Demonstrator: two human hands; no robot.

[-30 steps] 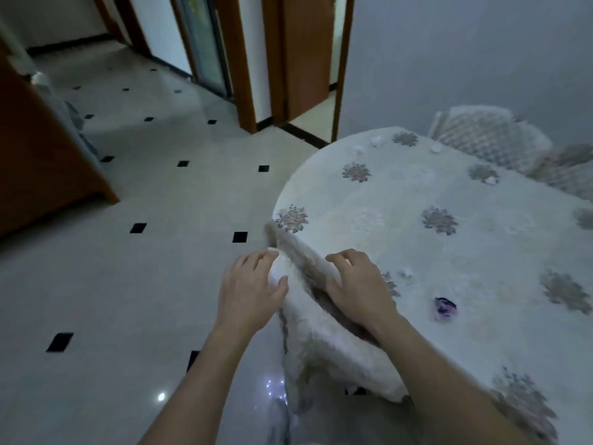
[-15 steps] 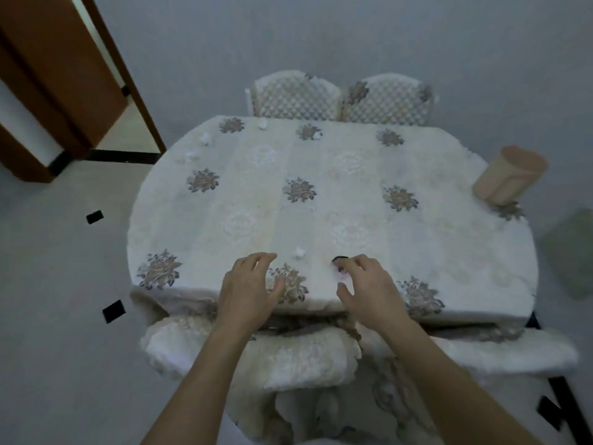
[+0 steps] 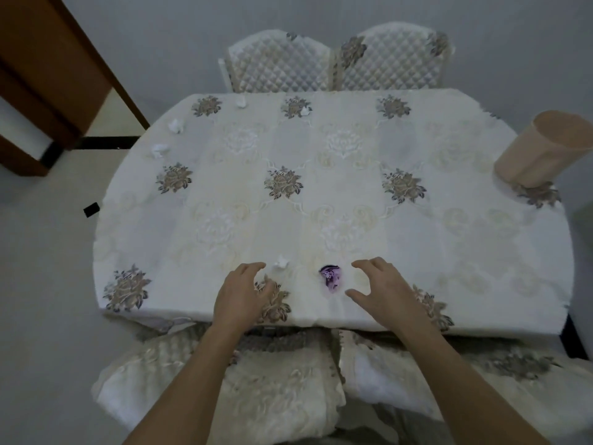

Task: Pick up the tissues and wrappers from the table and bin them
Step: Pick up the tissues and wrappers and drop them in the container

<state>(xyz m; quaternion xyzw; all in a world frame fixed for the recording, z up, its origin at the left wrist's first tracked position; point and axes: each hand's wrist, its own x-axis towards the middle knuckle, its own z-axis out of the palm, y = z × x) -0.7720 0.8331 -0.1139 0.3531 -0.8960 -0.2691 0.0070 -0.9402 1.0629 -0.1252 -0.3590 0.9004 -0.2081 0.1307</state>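
Head view, looking down on the oval table [image 3: 353, 226] under a pale floral cloth.

- Left hand [image 3: 240, 293]: over the near edge, palm down, fingers loosely curved and slightly apart, thumb out to the side. I see nothing in its grasp. I cannot tell whether it touches the cloth.
- Right hand [image 3: 382, 290]: also at the near edge, fingers and thumb spread wide apart in an open C that faces the purple wrapper [image 3: 330, 277]. It holds nothing and has a clear gap to the wrapper.
- Purple wrapper: crumpled, lying on the cloth near the middle of the near edge, between my two hands, closer to the right one.
- Near tissue [image 3: 280, 262]: a small white wad just beside the left fingertips, left of the wrapper and apart from it.
- Two more tissues near the far left corner [image 3: 175, 126] [image 3: 159, 150], and two small ones along the far edge [image 3: 240, 101] [image 3: 305, 111].
- Tan bin [image 3: 542, 149]: at the right edge toward the far corner, open mouth up, looking tilted in this wide lens. Well apart from both hands.
- Two quilted chairs [image 3: 279, 65] are tucked against the far edge, and cushioned seats [image 3: 272, 380] sit under the near edge below my forearms.
- A brown door [image 3: 48, 75] is at upper left.
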